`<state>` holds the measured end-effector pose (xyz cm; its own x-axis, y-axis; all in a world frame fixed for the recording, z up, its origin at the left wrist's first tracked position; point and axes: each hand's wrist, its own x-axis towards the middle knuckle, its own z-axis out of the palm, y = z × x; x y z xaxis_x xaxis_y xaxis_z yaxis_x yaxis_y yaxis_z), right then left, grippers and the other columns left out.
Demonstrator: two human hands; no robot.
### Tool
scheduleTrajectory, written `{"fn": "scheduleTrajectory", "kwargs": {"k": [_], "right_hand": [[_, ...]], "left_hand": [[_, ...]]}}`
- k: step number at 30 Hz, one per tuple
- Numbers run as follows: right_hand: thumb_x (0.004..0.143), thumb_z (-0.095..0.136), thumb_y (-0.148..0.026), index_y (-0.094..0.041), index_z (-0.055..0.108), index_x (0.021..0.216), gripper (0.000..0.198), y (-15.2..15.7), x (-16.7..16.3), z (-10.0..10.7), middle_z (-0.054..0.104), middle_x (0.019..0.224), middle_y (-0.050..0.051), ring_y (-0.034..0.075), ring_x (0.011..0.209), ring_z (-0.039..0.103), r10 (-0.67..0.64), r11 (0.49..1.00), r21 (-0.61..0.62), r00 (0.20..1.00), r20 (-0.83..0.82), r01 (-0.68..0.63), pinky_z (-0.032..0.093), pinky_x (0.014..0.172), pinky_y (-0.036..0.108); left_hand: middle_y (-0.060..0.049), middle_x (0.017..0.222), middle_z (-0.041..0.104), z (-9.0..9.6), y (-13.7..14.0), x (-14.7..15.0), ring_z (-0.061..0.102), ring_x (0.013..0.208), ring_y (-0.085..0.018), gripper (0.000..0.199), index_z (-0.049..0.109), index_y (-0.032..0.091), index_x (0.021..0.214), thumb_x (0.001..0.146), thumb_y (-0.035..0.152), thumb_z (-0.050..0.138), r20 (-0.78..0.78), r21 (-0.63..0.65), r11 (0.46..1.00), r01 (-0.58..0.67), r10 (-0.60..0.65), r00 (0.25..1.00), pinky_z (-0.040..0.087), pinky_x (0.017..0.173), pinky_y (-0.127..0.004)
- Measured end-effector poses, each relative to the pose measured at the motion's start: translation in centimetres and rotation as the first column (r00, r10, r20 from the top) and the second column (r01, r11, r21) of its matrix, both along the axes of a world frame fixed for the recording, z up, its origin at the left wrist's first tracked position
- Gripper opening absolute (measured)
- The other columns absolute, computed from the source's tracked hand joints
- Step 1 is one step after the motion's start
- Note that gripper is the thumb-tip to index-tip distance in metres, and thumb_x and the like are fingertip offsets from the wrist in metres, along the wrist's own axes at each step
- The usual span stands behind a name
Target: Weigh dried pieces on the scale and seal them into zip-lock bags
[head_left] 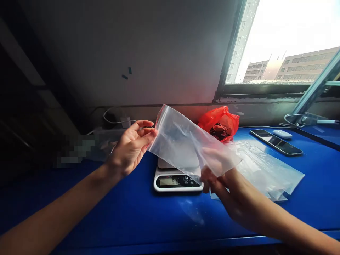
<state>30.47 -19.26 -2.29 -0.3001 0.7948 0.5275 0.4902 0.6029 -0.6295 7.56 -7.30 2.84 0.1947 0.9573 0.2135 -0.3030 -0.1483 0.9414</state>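
A clear zip-lock bag (177, 132) is stretched between my two hands, above a white digital kitchen scale (156, 184). My left hand (135, 147) pinches the bag at its zip end, thumb and fingers closed on the edge. At the opposite end my right hand (221, 177) grips the plastic, some of its fingers showing blurred through the bag. No contents can be made out inside it. The scale's display is lit with digits, and the bag hides part of its plate. Close to my right hand lies a pile of clear plastic bags (268, 170).
Behind the pile stands a red plastic bag (221, 122) with dark reddish pieces inside. A phone (276, 141) and a white earbud case (282, 134) lie at the right. Cables run along the wall at the back of the blue table (127, 219). More plastic (103, 141) lies at left.
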Motion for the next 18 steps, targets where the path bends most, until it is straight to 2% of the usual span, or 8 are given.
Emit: {"fn": "scheduleTrajectory", "kwargs": {"k": [2, 3, 5, 7, 9, 12, 15, 18], "right_hand": [[0.09, 0.054, -0.025, -0.025, 0.03, 0.145, 0.06, 0.7, 0.4, 2.6, 0.063, 0.1, 0.007, 0.018, 0.092, 0.062, 0.102, 0.994, -0.038, 0.99, 0.099, -0.099, 0.054, 0.081, 0.033], [0.088, 0.059, -0.036, -0.025, 0.038, 0.142, 0.059, 1.1, 0.7, 4.1, 0.064, 0.101, 0.008, 0.022, 0.098, 0.062, 0.151, 0.987, -0.072, 0.987, 0.061, -0.147, 0.054, 0.081, 0.034], [0.087, 0.046, -0.066, -0.024, 0.058, 0.123, 0.056, 2.1, 1.3, 6.6, 0.066, 0.092, 0.007, 0.024, 0.094, 0.063, 0.243, 0.955, -0.134, 0.958, -0.151, -0.264, 0.053, 0.075, 0.035], [0.089, 0.026, -0.074, -0.021, 0.066, 0.103, 0.067, 3.0, 1.4, 7.7, 0.064, 0.081, 0.006, 0.02, 0.08, 0.063, 0.207, 0.949, -0.157, 0.916, -0.345, -0.274, 0.051, 0.068, 0.035], [0.092, 0.032, -0.065, -0.02, 0.065, 0.095, 0.056, 3.9, 1.0, 7.1, 0.062, 0.074, 0.004, 0.015, 0.068, 0.059, 0.044, 0.978, -0.17, 0.915, -0.402, -0.121, 0.048, 0.063, 0.031], [0.088, 0.056, -0.05, -0.02, 0.057, 0.105, 0.034, 4.8, -0.6, 4.3, 0.058, 0.071, -0.001, 0.011, 0.063, 0.055, -0.176, 0.969, -0.23, 0.911, -0.372, 0.093, 0.043, 0.057, 0.025], [0.087, 0.057, -0.044, -0.019, 0.054, 0.103, 0.03, 4.9, -1.9, 1.9, 0.055, 0.071, -0.003, 0.01, 0.061, 0.054, -0.142, 0.942, -0.334, 0.922, -0.359, 0.015, 0.042, 0.054, 0.023], [0.089, 0.048, -0.039, -0.017, 0.052, 0.071, 0.029, 4.3, -2.2, 1.3, 0.05, 0.061, -0.003, 0.009, 0.055, 0.048, -0.06, 0.922, -0.382, 0.945, -0.323, -0.072, 0.038, 0.051, 0.023]], "left_hand": [[0.003, 0.077, 0.061, 0.2, 1.1, -0.5, 0.059, 0.07, -0.007, 0.037, 0.058, 0.017, 0.091, 0.064, 0.013, 0.082, -0.027, -0.004, 0.999, 0.041, -0.041, 0.999, 0.05, 0.064, -0.014], [0.004, 0.076, 0.059, 0.2, 1.5, -0.8, 0.059, 0.069, -0.007, 0.034, 0.058, 0.017, 0.091, 0.065, 0.013, 0.08, -0.047, -0.017, 0.997, 0.075, -0.076, 0.996, 0.051, 0.064, -0.016], [0.005, 0.073, 0.057, 0.1, 1.9, -1.5, 0.059, 0.063, -0.009, 0.03, 0.056, 0.018, 0.091, 0.068, 0.016, 0.076, -0.09, -0.042, 0.989, 0.144, -0.148, 0.985, 0.052, 0.06, -0.021], [0.006, 0.071, 0.054, -0.2, 1.8, -2.2, 0.055, 0.054, -0.008, 0.028, 0.055, 0.019, 0.09, 0.069, 0.017, 0.073, -0.146, -0.049, 0.979, 0.199, -0.204, 0.968, 0.047, 0.051, -0.019], [0.005, 0.071, 0.054, -0.8, 1.3, -2.5, 0.047, 0.048, -0.005, 0.026, 0.056, 0.018, 0.09, 0.068, 0.016, 0.07, -0.217, -0.042, 0.965, 0.26, -0.263, 0.94, 0.038, 0.043, -0.017], [0.004, 0.074, 0.055, -1.7, 0.1, -2.0, 0.044, 0.049, -0.004, 0.024, 0.057, 0.017, 0.089, 0.068, 0.016, 0.067, -0.293, -0.005, 0.941, 0.339, -0.325, 0.899, 0.034, 0.044, -0.016], [0.005, 0.073, 0.054, -2.3, -0.9, -1.0, 0.045, 0.049, -0.003, 0.02, 0.057, 0.017, 0.089, 0.07, 0.016, 0.063, -0.369, 0.064, 0.932, 0.356, -0.31, 0.876, 0.035, 0.046, -0.017], [0.006, 0.071, 0.052, -2.6, -1.7, -0.4, 0.043, 0.048, -0.003, 0.018, 0.056, 0.016, 0.088, 0.071, 0.014, 0.059, -0.457, 0.068, 0.924, 0.375, -0.305, 0.835, 0.034, 0.046, -0.016]]}}
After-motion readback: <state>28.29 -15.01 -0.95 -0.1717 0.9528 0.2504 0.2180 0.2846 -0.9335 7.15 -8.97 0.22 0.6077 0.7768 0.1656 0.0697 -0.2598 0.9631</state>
